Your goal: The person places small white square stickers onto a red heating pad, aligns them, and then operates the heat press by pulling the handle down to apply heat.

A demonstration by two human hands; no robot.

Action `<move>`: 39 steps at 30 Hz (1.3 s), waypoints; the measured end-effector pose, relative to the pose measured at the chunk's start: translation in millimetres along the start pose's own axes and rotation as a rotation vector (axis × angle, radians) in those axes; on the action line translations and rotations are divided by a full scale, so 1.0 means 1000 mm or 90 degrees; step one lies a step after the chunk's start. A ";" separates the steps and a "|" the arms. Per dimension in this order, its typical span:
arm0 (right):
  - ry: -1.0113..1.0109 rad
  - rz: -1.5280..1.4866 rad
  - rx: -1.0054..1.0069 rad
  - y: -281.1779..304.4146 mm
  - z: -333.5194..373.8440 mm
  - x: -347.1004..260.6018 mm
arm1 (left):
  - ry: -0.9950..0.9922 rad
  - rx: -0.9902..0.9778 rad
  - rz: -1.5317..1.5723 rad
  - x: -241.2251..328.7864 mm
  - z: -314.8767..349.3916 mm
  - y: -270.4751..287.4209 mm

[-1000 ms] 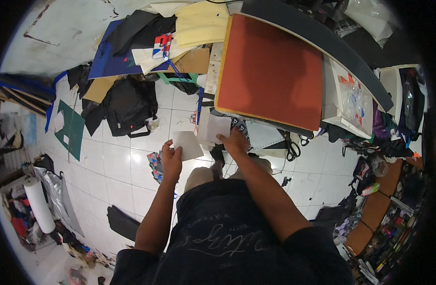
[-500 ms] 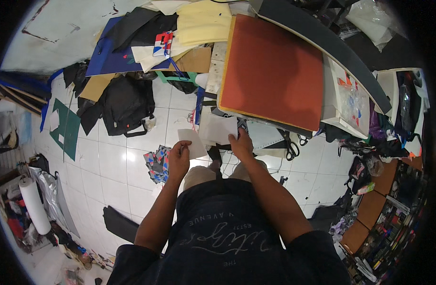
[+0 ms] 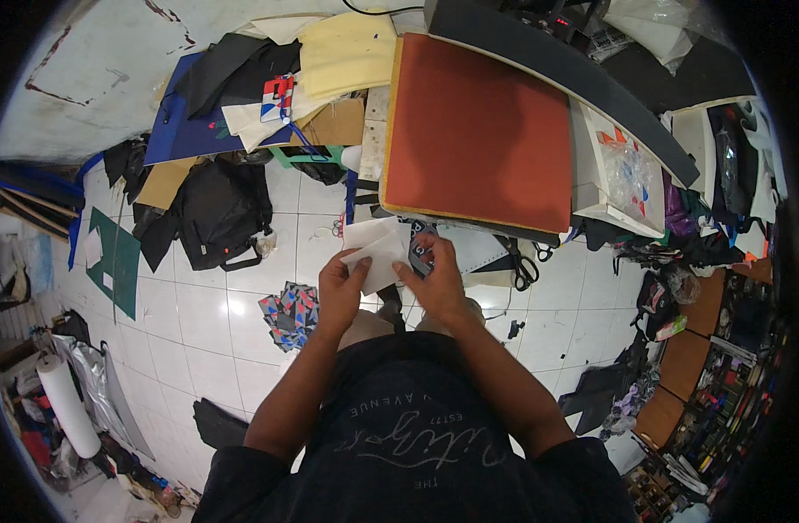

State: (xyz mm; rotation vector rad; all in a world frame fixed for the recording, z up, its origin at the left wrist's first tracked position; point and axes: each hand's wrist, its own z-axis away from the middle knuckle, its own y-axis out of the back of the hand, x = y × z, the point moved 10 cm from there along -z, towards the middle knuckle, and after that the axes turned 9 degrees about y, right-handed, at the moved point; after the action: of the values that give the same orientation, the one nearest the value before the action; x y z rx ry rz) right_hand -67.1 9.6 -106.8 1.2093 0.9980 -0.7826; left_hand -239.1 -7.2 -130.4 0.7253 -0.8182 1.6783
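Pinching the white paper (image 3: pixel 378 253) with the left hand (image 3: pixel 340 283), I hold it just in front of the red board's (image 3: pixel 478 131) near left corner. The right hand (image 3: pixel 436 279) has its thumb at the paper's edge, but I cannot tell if it grips. Scissors (image 3: pixel 525 272) sit near the board's right front corner; bright scraps (image 3: pixel 291 315) lie left of its front.
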 end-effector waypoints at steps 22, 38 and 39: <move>-0.129 0.183 0.179 0.108 -0.120 0.050 | -0.050 0.154 -0.006 0.008 -0.009 0.078; -0.151 0.256 0.180 0.111 -0.111 0.036 | -0.028 0.126 -0.043 -0.009 -0.006 0.064; -0.152 0.259 0.184 0.111 -0.110 0.035 | -0.032 0.131 -0.046 -0.005 -0.004 0.064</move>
State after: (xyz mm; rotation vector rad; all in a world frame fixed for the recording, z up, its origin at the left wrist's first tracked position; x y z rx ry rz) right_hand 25.1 140.8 -102.7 1.4673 0.4294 -0.7377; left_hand -300.5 -18.0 -146.9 0.9312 -0.6507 1.7004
